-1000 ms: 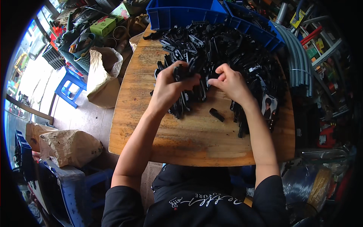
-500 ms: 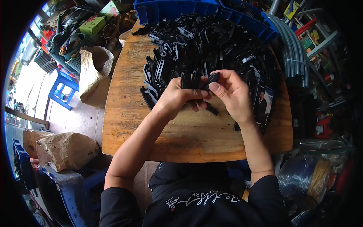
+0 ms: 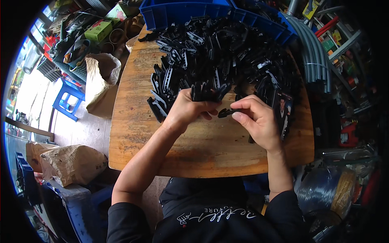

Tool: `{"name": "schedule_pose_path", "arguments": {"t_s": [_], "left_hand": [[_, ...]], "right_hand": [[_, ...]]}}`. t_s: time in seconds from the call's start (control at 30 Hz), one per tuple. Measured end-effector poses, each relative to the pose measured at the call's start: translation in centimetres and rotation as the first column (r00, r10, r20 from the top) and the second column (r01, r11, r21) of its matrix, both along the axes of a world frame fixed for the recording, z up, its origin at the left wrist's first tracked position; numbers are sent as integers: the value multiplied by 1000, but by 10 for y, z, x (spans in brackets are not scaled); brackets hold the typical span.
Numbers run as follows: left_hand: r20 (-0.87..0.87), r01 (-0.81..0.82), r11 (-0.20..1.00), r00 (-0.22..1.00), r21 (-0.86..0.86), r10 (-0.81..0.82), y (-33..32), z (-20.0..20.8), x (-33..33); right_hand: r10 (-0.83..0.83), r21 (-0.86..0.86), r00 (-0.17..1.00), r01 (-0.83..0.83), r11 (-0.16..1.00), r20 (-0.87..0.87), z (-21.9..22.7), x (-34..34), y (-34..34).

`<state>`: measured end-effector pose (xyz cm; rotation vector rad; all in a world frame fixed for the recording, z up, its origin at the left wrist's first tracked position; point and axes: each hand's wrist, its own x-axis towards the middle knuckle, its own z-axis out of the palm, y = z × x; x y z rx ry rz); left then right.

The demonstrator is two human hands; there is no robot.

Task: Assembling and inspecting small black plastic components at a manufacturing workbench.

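A large heap of black plastic parts point(image 3: 210, 52), some showing pale grey ribbed faces, covers the far half of the wooden table point(image 3: 194, 150). In front of it my left hand point(image 3: 187, 108) is closed round several black plastic parts point(image 3: 204, 92), which stick up above the fingers. My right hand point(image 3: 259, 121) pinches one slim black plastic part point(image 3: 227, 113) between thumb and fingers, its free end pointing towards the left hand. A small gap separates this part from the left fingers. The parts' exact kind cannot be made out.
Blue plastic bins point(image 3: 186, 14) stand along the table's far edge. At its right side lies a dark printed box point(image 3: 281, 109). Grey tubing point(image 3: 314, 52) is bundled beyond. To the left are a brown paper sack point(image 3: 99, 89) and a blue stool point(image 3: 69, 99).
My right hand has drawn back to the right and nearer, and now holds one black part apart from the left hand. The black part lying under the hands no longer shows there.
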<state>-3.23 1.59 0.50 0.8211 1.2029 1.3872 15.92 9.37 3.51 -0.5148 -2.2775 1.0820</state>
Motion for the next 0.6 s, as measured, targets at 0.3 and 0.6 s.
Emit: {"name": "schedule_pose_path", "arguments": {"t_s": [0.3,0.6], "left_hand": [[-429,127,983,901,133,-58,-7,10,1],[-655,105,934,740,341,155,-5,5,12]], "right_hand": [[-44,299,988,86,951,-145,2,-5,6],[-93,320,977,151,935,-191,-9,-7,1]]}}
